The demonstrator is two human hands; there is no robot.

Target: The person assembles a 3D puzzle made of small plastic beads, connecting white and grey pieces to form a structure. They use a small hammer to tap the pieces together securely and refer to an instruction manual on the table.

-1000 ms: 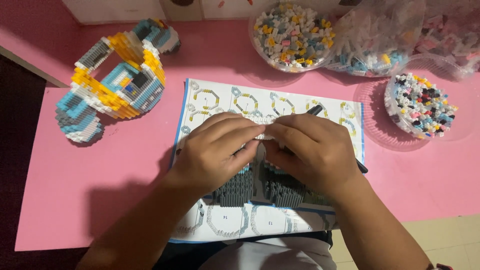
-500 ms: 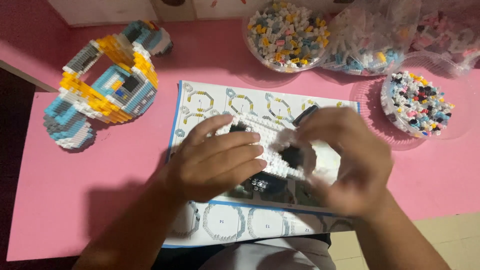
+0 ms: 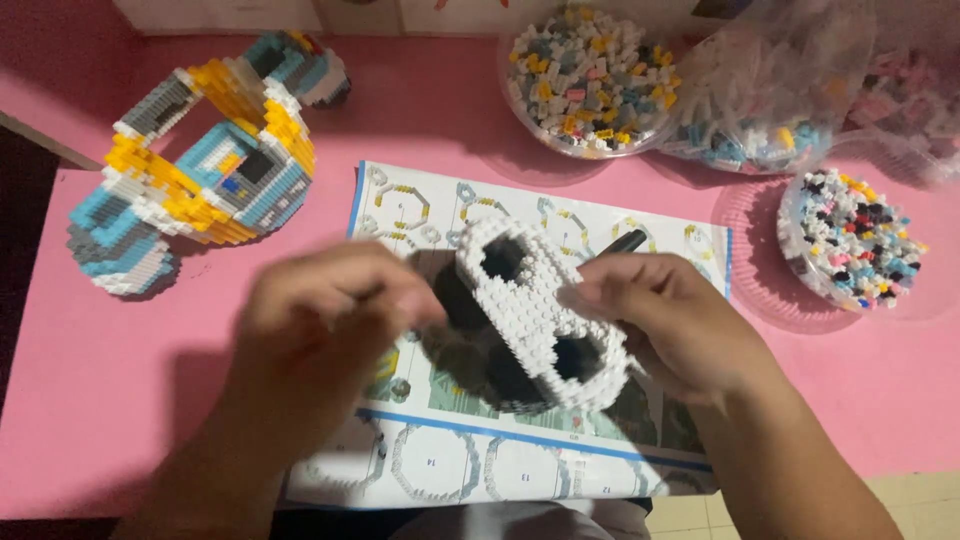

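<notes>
Head view only, so everything gets seen from above: a white micro-brick assembly (image 3: pixel 535 315) with dark openings is held up over an instruction sheet (image 3: pixel 520 440) that's spread on the pink table (image 3: pixel 420 110). It's gripped at its right end by the right hand (image 3: pixel 675 325), fingers curled shut around the edge. The left hand (image 3: pixel 325 320) is blurred, fingers bunched close at the piece's left side; contact looks likely there, but a firm hold can't be told for sure. The assembly is tilted, one long face turned up toward the camera, with darker bricks showing underneath. Judging by the tiny studs, it'd be light and rigid but pretty fragile, probably the kind of thing that pops apart if squeezed across the thin walls around the holes. Best taken by both ends or along the solid outer rim, not by the bridges between openings. Off to the upper left, well apart from the hands, a bigger blue, yellow and white brick model (image 3: pixel 200 170) is parked on the table. Along the back, a round bowl of mixed bricks (image 3: pixel 590 80) and a clear bag of bricks (image 3: pixel 770 100) are lined up, and a smaller dish of mixed bricks (image 3: pixel 850 240) sits at the right edge, near the right hand.
</notes>
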